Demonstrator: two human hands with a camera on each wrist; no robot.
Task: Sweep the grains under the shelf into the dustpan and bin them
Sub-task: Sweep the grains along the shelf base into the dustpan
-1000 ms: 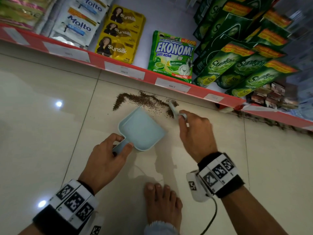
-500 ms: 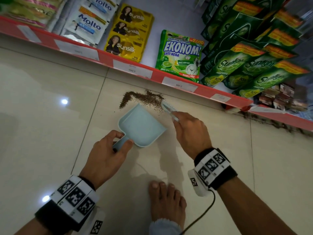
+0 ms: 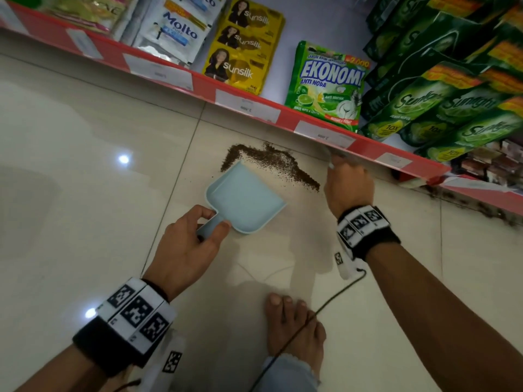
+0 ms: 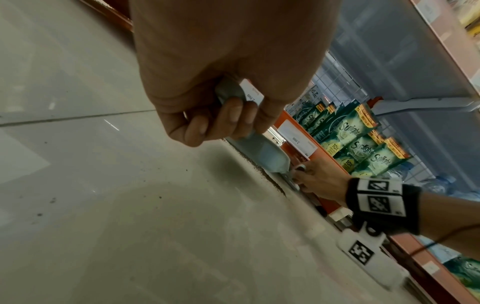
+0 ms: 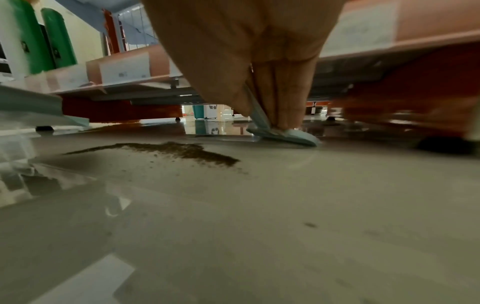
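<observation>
A band of dark brown grains (image 3: 271, 165) lies on the pale floor tiles just in front of the red shelf edge (image 3: 308, 120). A light blue dustpan (image 3: 243, 199) rests on the floor with its open lip against the grains. My left hand (image 3: 192, 247) grips its handle (image 4: 233, 96). My right hand (image 3: 346, 183) holds a small light blue brush (image 5: 283, 133) to the right of the pile, its head low on the floor at the shelf's underside. In the right wrist view the grains (image 5: 182, 151) lie left of the brush.
The bottom shelf carries Molto sachets (image 3: 175, 32), Sunsilk sachets (image 3: 243, 46), an Ekonomi pouch (image 3: 325, 86) and Sunlight pouches (image 3: 441, 103). More dark debris (image 3: 475, 205) lines the shelf base at right. A bare foot (image 3: 294, 326) stands behind the dustpan, a cable across it.
My right hand has drawn the brush away from the pile to the right, towards the shelf edge. The grains now trail out in a longer line to the right. The dustpan stays put.
</observation>
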